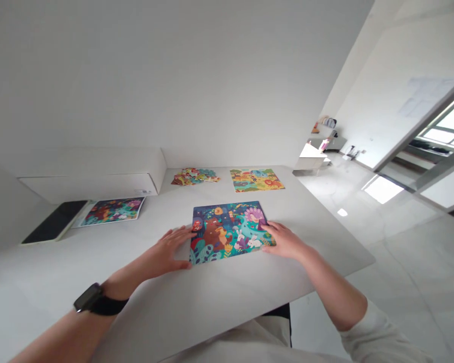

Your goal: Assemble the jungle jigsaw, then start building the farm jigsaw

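A dark-blue jigsaw puzzle [227,232] with a bear, a fox, white rabbits and a pink peacock lies flat on the white table, its picture looking whole. My left hand [174,250] rests at the puzzle's left edge, fingers stretched out and thumb apart near the lower left corner. On the opposite side, my right hand [285,240] touches the right edge, fingertips lying over the border and thumb near the lower right corner. Both hands are open, with the puzzle between them. A black watch is on my left wrist.
Behind lie a heap of loose puzzle pieces [194,176] and a yellow animal puzzle [257,180]. A printed picture sheet [113,210], a black phone-like slab [55,222] and a long white box [98,184] are at left. The table's right edge [340,227] borders a shiny floor.
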